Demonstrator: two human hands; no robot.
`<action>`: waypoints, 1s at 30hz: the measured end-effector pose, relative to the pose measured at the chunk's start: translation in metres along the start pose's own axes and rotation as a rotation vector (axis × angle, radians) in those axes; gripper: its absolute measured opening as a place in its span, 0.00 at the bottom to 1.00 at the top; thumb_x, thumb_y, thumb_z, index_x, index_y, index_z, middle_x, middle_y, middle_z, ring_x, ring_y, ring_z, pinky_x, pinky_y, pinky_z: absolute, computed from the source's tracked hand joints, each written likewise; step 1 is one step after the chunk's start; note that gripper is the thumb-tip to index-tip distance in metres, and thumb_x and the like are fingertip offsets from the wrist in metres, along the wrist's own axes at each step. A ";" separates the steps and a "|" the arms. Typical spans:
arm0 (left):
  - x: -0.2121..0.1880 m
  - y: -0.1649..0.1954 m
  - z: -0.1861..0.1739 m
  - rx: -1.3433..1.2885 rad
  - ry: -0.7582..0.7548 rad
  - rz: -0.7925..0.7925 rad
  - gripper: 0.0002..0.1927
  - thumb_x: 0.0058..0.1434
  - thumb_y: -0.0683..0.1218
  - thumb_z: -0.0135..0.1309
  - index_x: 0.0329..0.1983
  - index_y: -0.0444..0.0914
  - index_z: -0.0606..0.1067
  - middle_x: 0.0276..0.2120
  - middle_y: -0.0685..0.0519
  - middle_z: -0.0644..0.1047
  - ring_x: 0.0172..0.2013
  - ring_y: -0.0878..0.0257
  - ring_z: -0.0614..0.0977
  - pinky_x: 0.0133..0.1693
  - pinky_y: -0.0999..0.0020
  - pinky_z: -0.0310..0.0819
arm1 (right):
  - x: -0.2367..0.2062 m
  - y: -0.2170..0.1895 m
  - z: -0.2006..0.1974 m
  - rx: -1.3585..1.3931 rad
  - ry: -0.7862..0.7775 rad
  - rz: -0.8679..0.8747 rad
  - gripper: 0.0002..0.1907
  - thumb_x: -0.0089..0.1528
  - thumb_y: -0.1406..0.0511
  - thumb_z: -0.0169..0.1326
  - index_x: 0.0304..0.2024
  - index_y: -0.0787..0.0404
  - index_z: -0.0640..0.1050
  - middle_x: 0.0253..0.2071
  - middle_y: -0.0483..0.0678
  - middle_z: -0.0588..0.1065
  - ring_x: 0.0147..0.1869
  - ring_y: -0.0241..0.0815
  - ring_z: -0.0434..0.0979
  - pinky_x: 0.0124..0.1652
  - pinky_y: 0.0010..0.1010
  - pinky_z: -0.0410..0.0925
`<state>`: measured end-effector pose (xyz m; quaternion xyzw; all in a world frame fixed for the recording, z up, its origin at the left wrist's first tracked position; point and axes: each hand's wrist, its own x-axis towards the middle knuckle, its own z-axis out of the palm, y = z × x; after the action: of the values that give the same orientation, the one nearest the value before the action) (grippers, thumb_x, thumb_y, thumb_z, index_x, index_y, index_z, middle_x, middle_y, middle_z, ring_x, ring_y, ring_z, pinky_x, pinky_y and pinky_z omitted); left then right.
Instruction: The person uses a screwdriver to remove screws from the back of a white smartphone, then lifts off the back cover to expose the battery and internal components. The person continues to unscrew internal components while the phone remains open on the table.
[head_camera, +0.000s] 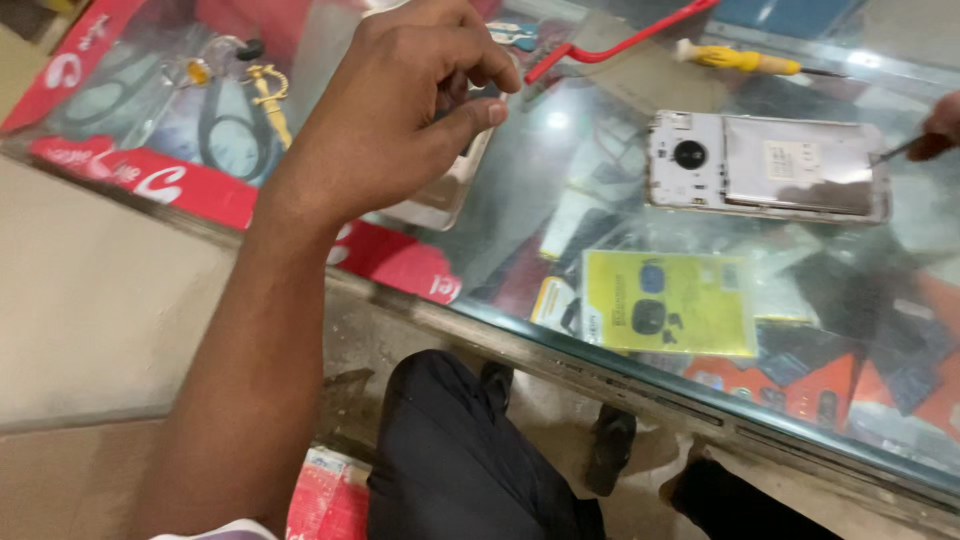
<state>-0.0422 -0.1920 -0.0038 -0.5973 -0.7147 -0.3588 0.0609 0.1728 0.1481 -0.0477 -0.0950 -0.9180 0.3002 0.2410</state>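
Glass-topped bench carries an opened phone — back cover already off, insides exposed. Left hand is held above a pale cover, fingers pinched together on something unseen. Right hand is barely seen — a thin tool is gripped at the phone's edge.

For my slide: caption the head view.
Left hand hovers over glass counter; right hand holds a tool to an opened phone.

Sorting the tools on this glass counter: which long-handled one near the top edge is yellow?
The screwdriver, lying left of the right hand above the opened phone. Its handle is yellow; the bent tool beside it is red.
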 end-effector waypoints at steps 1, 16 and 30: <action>0.012 0.004 0.008 -0.023 -0.026 0.038 0.08 0.66 0.38 0.65 0.46 0.33 0.80 0.39 0.48 0.78 0.38 0.57 0.81 0.41 0.60 0.74 | 0.000 0.003 -0.003 0.021 0.011 -0.007 0.04 0.77 0.77 0.50 0.48 0.73 0.68 0.41 0.59 0.76 0.46 0.50 0.84 0.52 0.36 0.80; 0.157 0.085 0.112 0.094 -0.543 0.255 0.35 0.43 0.63 0.75 0.44 0.34 0.79 0.44 0.42 0.79 0.50 0.46 0.79 0.49 0.54 0.73 | 0.007 -0.023 -0.036 0.257 0.210 -0.180 0.08 0.77 0.81 0.52 0.52 0.74 0.66 0.49 0.57 0.72 0.52 0.49 0.82 0.52 0.34 0.83; 0.149 0.056 0.133 0.094 -0.496 0.272 0.32 0.45 0.58 0.69 0.47 0.32 0.80 0.43 0.39 0.79 0.49 0.44 0.79 0.53 0.52 0.73 | 0.004 0.002 -0.038 0.304 0.208 -0.318 0.16 0.77 0.85 0.52 0.58 0.74 0.60 0.50 0.57 0.69 0.52 0.50 0.80 0.53 0.38 0.84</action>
<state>0.0117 0.0080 -0.0006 -0.7536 -0.6370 -0.1569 -0.0408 0.1882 0.1703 -0.0200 0.0578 -0.8359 0.3818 0.3901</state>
